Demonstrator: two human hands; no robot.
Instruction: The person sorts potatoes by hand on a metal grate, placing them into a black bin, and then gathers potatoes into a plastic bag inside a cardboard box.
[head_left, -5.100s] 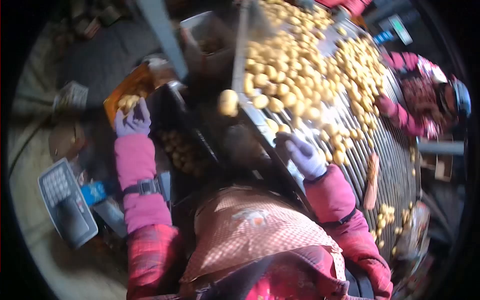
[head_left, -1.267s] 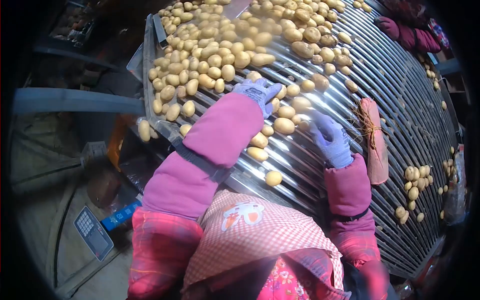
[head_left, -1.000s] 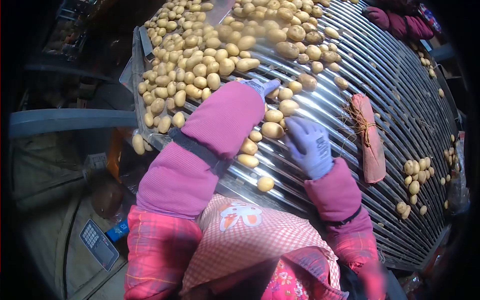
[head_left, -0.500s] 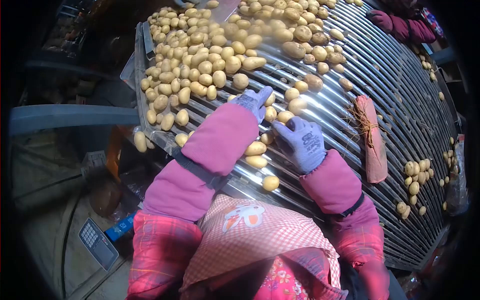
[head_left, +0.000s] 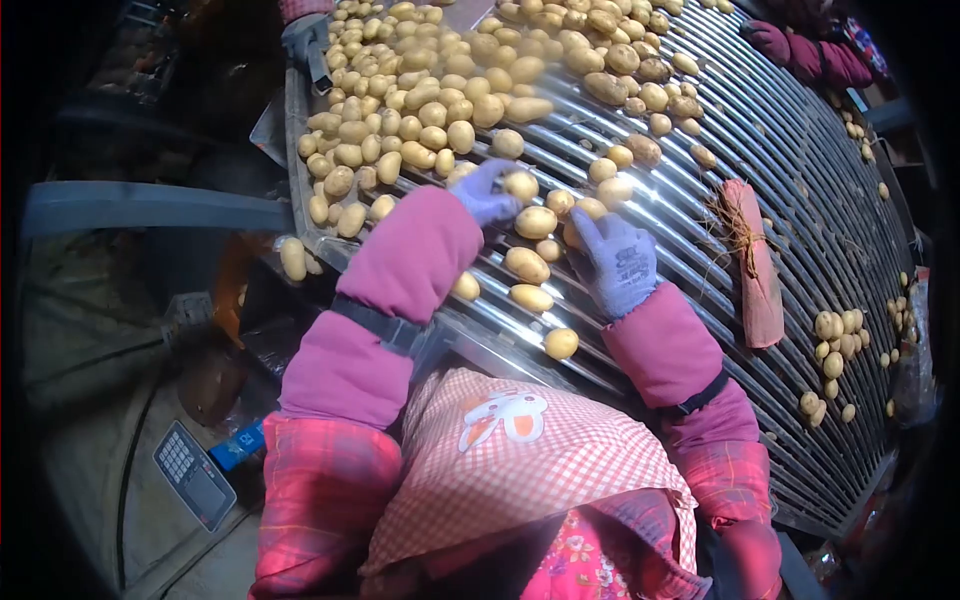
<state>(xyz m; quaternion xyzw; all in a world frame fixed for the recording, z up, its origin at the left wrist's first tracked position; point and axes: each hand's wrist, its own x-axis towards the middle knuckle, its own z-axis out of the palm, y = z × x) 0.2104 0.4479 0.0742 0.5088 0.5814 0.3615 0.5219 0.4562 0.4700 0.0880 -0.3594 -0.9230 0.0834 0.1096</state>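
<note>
Looks out from the wearer's head, facing forward and down. Sits closest to the red-and-white checked cloth apron (head_left: 570, 450) at the bottom, with the lavender-gloved left hand (head_left: 485, 193) and lavender-gloved right hand (head_left: 620, 265) farther off. Spans widely across the grey slatted metal desk (head_left: 805, 260) beyond.

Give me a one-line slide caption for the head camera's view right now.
Left hand and right hand, both gloved, among potatoes on a ribbed surface, with a pink roll nearby.
</note>
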